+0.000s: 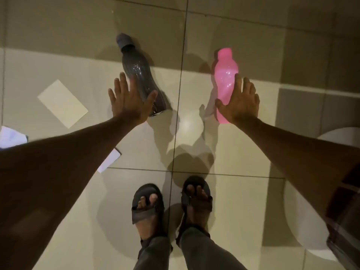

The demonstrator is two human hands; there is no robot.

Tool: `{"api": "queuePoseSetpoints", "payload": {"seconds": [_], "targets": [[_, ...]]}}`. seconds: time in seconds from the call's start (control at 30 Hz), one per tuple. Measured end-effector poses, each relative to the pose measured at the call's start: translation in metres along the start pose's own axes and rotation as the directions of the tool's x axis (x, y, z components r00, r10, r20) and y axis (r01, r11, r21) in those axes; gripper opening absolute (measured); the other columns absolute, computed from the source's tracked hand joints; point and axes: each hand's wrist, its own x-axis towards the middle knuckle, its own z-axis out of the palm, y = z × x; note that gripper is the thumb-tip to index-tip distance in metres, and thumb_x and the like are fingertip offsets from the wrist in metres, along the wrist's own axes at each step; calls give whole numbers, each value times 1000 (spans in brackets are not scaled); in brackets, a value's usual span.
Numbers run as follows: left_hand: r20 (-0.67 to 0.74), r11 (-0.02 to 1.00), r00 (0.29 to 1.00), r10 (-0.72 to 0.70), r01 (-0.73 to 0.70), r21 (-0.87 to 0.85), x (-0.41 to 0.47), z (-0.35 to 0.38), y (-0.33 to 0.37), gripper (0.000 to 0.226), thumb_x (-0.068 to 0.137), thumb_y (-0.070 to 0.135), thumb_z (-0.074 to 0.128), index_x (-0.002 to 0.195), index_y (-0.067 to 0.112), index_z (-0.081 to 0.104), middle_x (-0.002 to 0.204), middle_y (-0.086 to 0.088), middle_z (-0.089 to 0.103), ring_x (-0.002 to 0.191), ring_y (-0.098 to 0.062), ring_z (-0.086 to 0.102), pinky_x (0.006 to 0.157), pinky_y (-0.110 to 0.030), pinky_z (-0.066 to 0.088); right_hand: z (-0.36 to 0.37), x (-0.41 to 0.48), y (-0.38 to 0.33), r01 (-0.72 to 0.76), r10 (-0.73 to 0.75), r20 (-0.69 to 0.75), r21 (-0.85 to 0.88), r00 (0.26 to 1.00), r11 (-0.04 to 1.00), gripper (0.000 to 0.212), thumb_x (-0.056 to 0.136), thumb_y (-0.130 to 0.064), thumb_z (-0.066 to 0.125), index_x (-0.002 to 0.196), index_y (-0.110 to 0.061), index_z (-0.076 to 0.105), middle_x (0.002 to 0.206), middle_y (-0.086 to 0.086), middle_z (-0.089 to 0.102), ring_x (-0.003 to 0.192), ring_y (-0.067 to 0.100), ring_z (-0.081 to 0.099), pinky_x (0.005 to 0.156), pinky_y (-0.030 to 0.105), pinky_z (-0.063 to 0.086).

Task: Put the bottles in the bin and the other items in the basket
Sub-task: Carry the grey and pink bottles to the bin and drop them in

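Note:
Two bottles lie on the tiled floor ahead of my feet. The dark grey bottle (136, 69) lies on the left, cap pointing away from me. My left hand (132, 100) hovers over its lower half with fingers spread, holding nothing. On the right lies the pink bottle (225, 75), also with its cap pointing away. My right hand (240, 101) is spread over its lower part, thumb at the left side; whether it touches the bottle I cannot tell.
A white sheet of paper (62, 103) lies on the floor at left. More white papers (11, 136) and a small card (110, 159) sit near my left forearm. A white round object (303, 221) stands at lower right. My sandalled feet (169, 205) are at the bottom centre.

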Motion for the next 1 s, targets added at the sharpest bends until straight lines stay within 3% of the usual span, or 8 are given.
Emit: {"api": "queuePoseSetpoints", "payload": {"seconds": [0.13,0.23,0.43,0.57,0.63,0.7,0.87,1.0], "targets": [[22,982,989,-149,150,-113,22,20,-1,88,90,68,31,153,14,1,161,-13,-4,149,-33,-2,120,-51,3,24,21,4,-82,81,23,37,996,996,102,78,-54,67,152,-13,11,150,24,27,138,43,29,108,58,34],[12,971,986,-169,168,-170,32,33,0,89,90,66,36,153,12,4,161,-14,2,148,-33,3,120,-52,8,41,31,6,-135,130,84,65,988,989,111,73,-55,71,153,-18,3,145,27,29,131,48,35,103,60,39],[-65,892,969,-238,192,-409,51,51,7,91,83,57,59,147,10,16,146,-13,34,133,-34,38,112,-49,34,59,38,7,-224,201,123,216,972,950,115,78,-45,74,153,-17,-9,130,27,42,116,51,49,92,58,48],[59,658,904,-423,351,-666,64,56,19,102,79,47,71,149,15,5,145,-17,35,128,-39,45,103,-46,42,62,40,7,-245,224,118,214,967,945,113,80,-36,74,153,-12,-9,138,27,34,125,51,40,96,61,44],[169,512,848,-503,450,-732,70,57,24,95,80,44,72,146,15,11,140,-16,42,122,-36,51,98,-43,45,62,41,1,-268,246,122,225,962,937,109,84,-41,69,153,-10,-10,141,27,31,129,50,36,100,62,41],[246,445,817,-522,506,-739,73,57,24,81,82,44,69,141,14,22,136,-14,47,119,-33,54,93,-41,47,61,42,-6,-278,254,124,250,959,927,108,85,-43,67,152,-8,-10,142,26,30,130,49,34,101,61,40],[240,441,829,-504,486,-754,58,44,13,69,83,44,69,134,12,34,133,-12,52,107,-29,57,84,-36,48,51,32,-23,-194,167,125,243,978,951,110,79,-41,74,151,-2,0,140,22,31,126,43,38,97,52,42],[193,440,861,-471,419,-794,25,12,0,61,82,40,71,126,13,38,125,-8,55,97,-22,53,80,-35,50,28,7,-55,-122,78,158,289,984,950,116,70,-32,84,151,-7,5,138,21,32,125,43,38,97,51,42]]}}
